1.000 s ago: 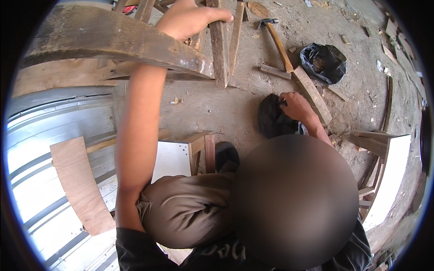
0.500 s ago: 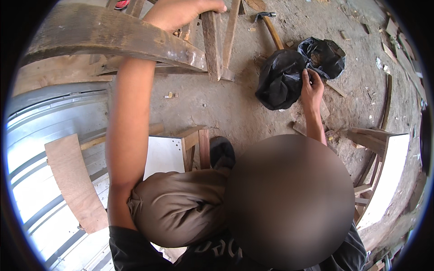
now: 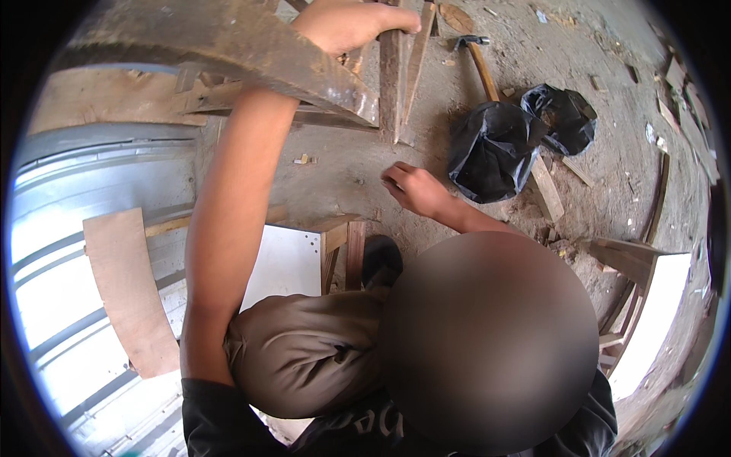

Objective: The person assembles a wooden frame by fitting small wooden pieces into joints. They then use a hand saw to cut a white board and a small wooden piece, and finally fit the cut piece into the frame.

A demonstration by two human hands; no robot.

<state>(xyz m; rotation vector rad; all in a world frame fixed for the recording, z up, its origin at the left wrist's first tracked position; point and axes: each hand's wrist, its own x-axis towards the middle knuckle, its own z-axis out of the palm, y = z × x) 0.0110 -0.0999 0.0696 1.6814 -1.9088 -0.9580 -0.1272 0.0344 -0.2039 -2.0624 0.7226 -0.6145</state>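
Note:
Reaching over the curved, worn top rail [image 3: 221, 57] of a wooden frame, my left arm ends at the upper middle. There my left hand [image 3: 346, 24] grips the frame, its thumb across the top of a short upright wooden post [image 3: 391, 84]; its other fingers are partly hidden. My right hand [image 3: 415, 189] is over the dirt floor just below that post, touching no part of it. Its fingers are curled together, and whatever is in them is hidden. Two black plastic bags [image 3: 493, 152] sit open to its right. A claw hammer [image 3: 481, 67] with a wooden handle lies behind them.
A curved plywood piece [image 3: 131, 293] leans over pale metal sheeting at left. A white-topped wooden piece [image 3: 285, 263] stands by my knee, and a white panel on a wooden frame [image 3: 655, 312] at right. Wood scraps [image 3: 547, 189] litter the dirt floor.
My right hand has left the black bags and moved left toward the wooden post, its fingers curled. My left hand keeps its grip on the frame. The whole view has shifted slightly.

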